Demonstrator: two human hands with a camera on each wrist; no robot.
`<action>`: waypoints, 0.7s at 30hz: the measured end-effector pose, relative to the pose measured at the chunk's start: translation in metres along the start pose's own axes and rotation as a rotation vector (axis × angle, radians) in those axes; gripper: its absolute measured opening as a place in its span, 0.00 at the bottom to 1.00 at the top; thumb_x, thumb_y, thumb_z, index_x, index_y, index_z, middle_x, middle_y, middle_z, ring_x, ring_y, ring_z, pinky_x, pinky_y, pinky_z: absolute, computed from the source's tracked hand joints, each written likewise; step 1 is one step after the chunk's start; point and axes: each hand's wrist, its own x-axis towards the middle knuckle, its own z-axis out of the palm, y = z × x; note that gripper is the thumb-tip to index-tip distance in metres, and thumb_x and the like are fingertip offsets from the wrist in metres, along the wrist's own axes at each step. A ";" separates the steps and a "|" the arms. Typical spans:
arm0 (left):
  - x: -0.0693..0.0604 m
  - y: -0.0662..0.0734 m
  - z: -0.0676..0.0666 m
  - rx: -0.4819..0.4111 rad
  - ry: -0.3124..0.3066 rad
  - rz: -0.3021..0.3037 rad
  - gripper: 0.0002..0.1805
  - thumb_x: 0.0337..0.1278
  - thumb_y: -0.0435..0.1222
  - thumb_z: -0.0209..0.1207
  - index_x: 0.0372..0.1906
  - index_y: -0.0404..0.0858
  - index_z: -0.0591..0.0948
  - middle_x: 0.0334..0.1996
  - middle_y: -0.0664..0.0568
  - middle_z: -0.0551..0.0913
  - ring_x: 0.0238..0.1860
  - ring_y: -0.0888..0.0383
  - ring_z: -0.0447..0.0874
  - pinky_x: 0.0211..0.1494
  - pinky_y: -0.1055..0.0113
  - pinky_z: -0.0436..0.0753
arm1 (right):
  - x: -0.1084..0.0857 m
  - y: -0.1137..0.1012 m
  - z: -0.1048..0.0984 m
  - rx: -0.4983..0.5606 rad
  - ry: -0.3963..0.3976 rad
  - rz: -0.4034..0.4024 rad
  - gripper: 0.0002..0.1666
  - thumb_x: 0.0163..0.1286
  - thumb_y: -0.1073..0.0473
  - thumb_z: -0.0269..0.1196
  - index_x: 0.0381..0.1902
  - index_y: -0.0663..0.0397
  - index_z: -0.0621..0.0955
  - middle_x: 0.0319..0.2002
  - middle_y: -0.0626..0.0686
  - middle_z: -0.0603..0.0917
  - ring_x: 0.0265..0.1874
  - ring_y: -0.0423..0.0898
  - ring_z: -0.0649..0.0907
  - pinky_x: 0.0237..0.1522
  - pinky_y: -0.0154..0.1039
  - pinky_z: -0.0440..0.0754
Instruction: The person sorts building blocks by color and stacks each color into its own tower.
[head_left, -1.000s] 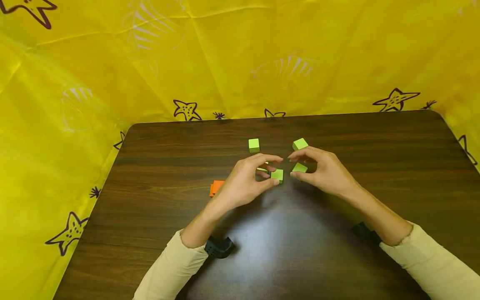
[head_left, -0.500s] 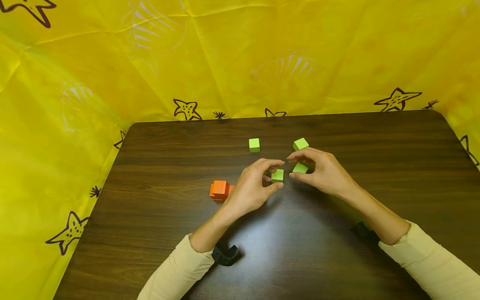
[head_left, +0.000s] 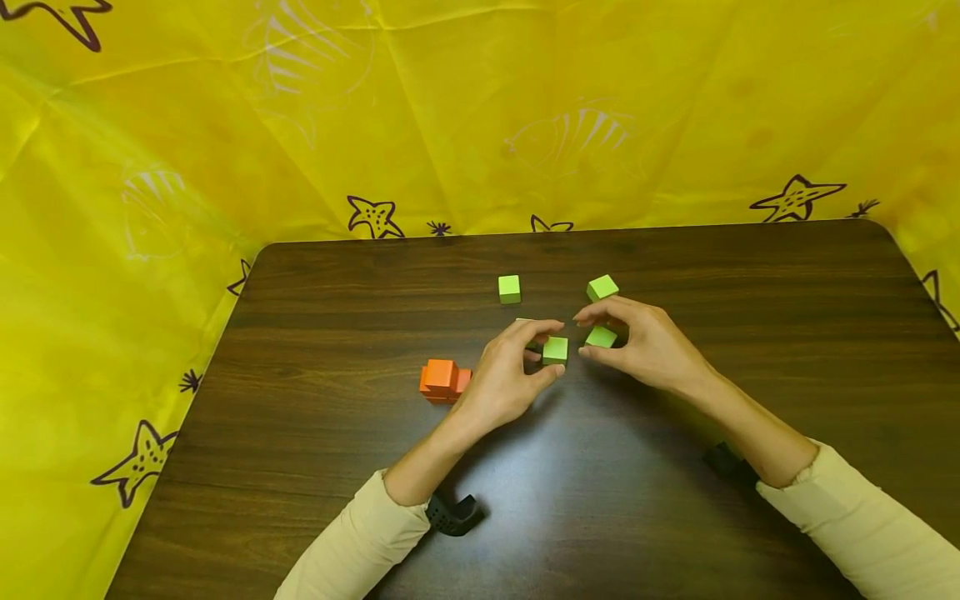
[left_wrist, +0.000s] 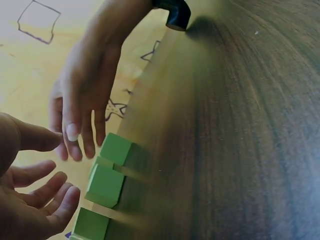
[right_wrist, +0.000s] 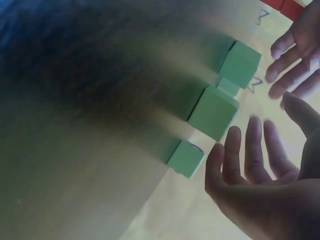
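Note:
My left hand (head_left: 501,375) hovers with loosely bent fingers around a green cube (head_left: 555,351), holding nothing. My right hand (head_left: 652,346) is held the same way, its thumb and fingers on either side of a second green cube (head_left: 601,337). Both wrist views show a gap between the fingers and the cubes. Farther back on the table sit two more green cubes, one at the left (head_left: 509,289) and one just beyond the right fingers (head_left: 603,288). Part of another pale green block (head_left: 525,320) peeks out behind my left hand.
Left of my left forearm stands a small cluster of orange blocks (head_left: 441,377), partly covered by the hand. The dark wooden table (head_left: 337,317) has its far edge against a yellow patterned cloth (head_left: 450,108). A black band (head_left: 453,515) hangs under the left wrist.
My left hand has shifted a little to the right and nearer to me, baring more of the orange blocks. My right hand and the cubes stay practically in place.

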 end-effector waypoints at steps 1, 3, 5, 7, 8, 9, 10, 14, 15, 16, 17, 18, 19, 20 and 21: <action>0.000 0.000 0.000 -0.001 0.003 -0.002 0.28 0.57 0.30 0.68 0.63 0.38 0.77 0.54 0.44 0.78 0.50 0.49 0.82 0.53 0.64 0.83 | 0.000 0.000 0.000 -0.004 -0.001 -0.002 0.23 0.56 0.61 0.77 0.50 0.53 0.83 0.45 0.53 0.86 0.42 0.48 0.82 0.47 0.50 0.81; 0.000 -0.001 0.001 -0.003 0.014 -0.007 0.27 0.56 0.29 0.69 0.63 0.37 0.77 0.54 0.44 0.79 0.51 0.50 0.82 0.53 0.66 0.83 | 0.001 0.000 0.001 -0.009 -0.002 -0.004 0.23 0.56 0.61 0.77 0.50 0.53 0.83 0.45 0.53 0.86 0.42 0.48 0.82 0.46 0.49 0.81; -0.001 -0.001 0.003 -0.013 0.023 -0.010 0.27 0.56 0.29 0.68 0.62 0.37 0.77 0.54 0.44 0.79 0.51 0.50 0.82 0.54 0.66 0.82 | 0.001 0.000 0.001 -0.010 -0.003 -0.008 0.23 0.56 0.61 0.77 0.50 0.53 0.83 0.45 0.53 0.86 0.42 0.48 0.83 0.46 0.49 0.81; -0.001 -0.002 0.005 -0.017 0.031 -0.015 0.27 0.56 0.29 0.68 0.62 0.37 0.77 0.53 0.44 0.79 0.51 0.50 0.82 0.54 0.66 0.82 | 0.001 0.000 0.002 -0.010 -0.004 -0.009 0.23 0.56 0.62 0.77 0.50 0.53 0.83 0.45 0.53 0.86 0.42 0.48 0.83 0.46 0.49 0.81; -0.002 -0.002 0.006 -0.021 0.034 -0.018 0.27 0.57 0.29 0.68 0.62 0.37 0.77 0.53 0.44 0.79 0.51 0.50 0.82 0.54 0.66 0.82 | 0.002 0.000 0.002 -0.011 -0.005 -0.009 0.23 0.56 0.62 0.77 0.50 0.53 0.83 0.45 0.53 0.86 0.42 0.48 0.83 0.46 0.49 0.81; -0.002 -0.002 0.006 -0.025 0.034 -0.021 0.27 0.57 0.29 0.68 0.62 0.37 0.77 0.53 0.44 0.79 0.51 0.51 0.82 0.55 0.66 0.82 | 0.002 0.000 0.002 -0.011 -0.007 -0.008 0.23 0.56 0.62 0.77 0.50 0.53 0.83 0.45 0.53 0.86 0.42 0.48 0.82 0.46 0.49 0.81; -0.002 -0.003 0.007 -0.032 0.033 -0.026 0.27 0.57 0.29 0.68 0.63 0.36 0.77 0.54 0.44 0.78 0.51 0.51 0.82 0.55 0.66 0.82 | 0.002 0.000 0.002 -0.011 -0.008 -0.008 0.23 0.56 0.62 0.77 0.50 0.53 0.83 0.45 0.53 0.86 0.42 0.48 0.82 0.46 0.49 0.81; -0.003 -0.005 0.009 -0.045 0.036 -0.048 0.27 0.58 0.29 0.67 0.63 0.37 0.77 0.54 0.44 0.78 0.52 0.52 0.81 0.55 0.67 0.81 | 0.002 0.000 0.003 -0.018 -0.016 -0.007 0.22 0.56 0.61 0.76 0.50 0.53 0.83 0.45 0.53 0.86 0.43 0.48 0.82 0.45 0.48 0.81; -0.003 -0.005 0.009 -0.047 0.040 -0.051 0.27 0.58 0.29 0.67 0.63 0.37 0.77 0.54 0.45 0.78 0.53 0.52 0.81 0.56 0.67 0.81 | 0.002 0.000 0.004 -0.019 -0.018 -0.006 0.22 0.57 0.61 0.76 0.50 0.53 0.83 0.45 0.53 0.86 0.43 0.48 0.82 0.45 0.48 0.81; -0.003 -0.006 0.009 -0.050 0.044 -0.055 0.27 0.58 0.29 0.67 0.63 0.37 0.77 0.55 0.45 0.78 0.53 0.52 0.80 0.56 0.67 0.81 | 0.003 0.001 0.004 -0.022 -0.020 -0.004 0.22 0.57 0.60 0.76 0.50 0.53 0.84 0.45 0.53 0.86 0.44 0.48 0.82 0.45 0.48 0.81; -0.003 -0.006 0.009 -0.052 0.047 -0.058 0.27 0.58 0.29 0.67 0.63 0.37 0.77 0.55 0.45 0.77 0.54 0.52 0.80 0.56 0.67 0.81 | 0.003 0.001 0.004 -0.025 -0.021 -0.002 0.22 0.57 0.60 0.76 0.49 0.53 0.84 0.45 0.53 0.86 0.44 0.48 0.82 0.45 0.48 0.81; -0.003 -0.007 0.009 -0.051 0.049 -0.059 0.27 0.58 0.29 0.67 0.63 0.37 0.77 0.55 0.45 0.77 0.54 0.52 0.80 0.56 0.67 0.81 | 0.003 0.001 0.004 -0.028 -0.021 0.000 0.22 0.57 0.60 0.76 0.49 0.53 0.84 0.45 0.52 0.86 0.44 0.49 0.82 0.44 0.48 0.81; -0.003 -0.007 0.009 -0.053 0.051 -0.060 0.27 0.58 0.29 0.67 0.63 0.37 0.77 0.56 0.45 0.77 0.54 0.52 0.80 0.57 0.67 0.81 | 0.003 0.001 0.004 -0.029 -0.022 0.003 0.22 0.57 0.60 0.76 0.49 0.53 0.84 0.45 0.52 0.86 0.44 0.49 0.82 0.44 0.48 0.80; -0.003 -0.007 0.009 -0.053 0.052 -0.061 0.27 0.58 0.29 0.67 0.63 0.37 0.77 0.56 0.45 0.77 0.54 0.52 0.80 0.57 0.67 0.81 | 0.003 0.001 0.005 -0.033 -0.023 0.007 0.21 0.57 0.60 0.76 0.49 0.53 0.84 0.45 0.52 0.86 0.44 0.49 0.82 0.44 0.48 0.80; -0.003 -0.007 0.008 -0.054 0.052 -0.061 0.27 0.58 0.29 0.67 0.63 0.37 0.77 0.56 0.45 0.77 0.54 0.52 0.81 0.57 0.67 0.81 | 0.004 0.001 0.005 -0.036 -0.025 0.012 0.21 0.57 0.60 0.76 0.49 0.53 0.84 0.45 0.51 0.86 0.44 0.49 0.82 0.44 0.48 0.80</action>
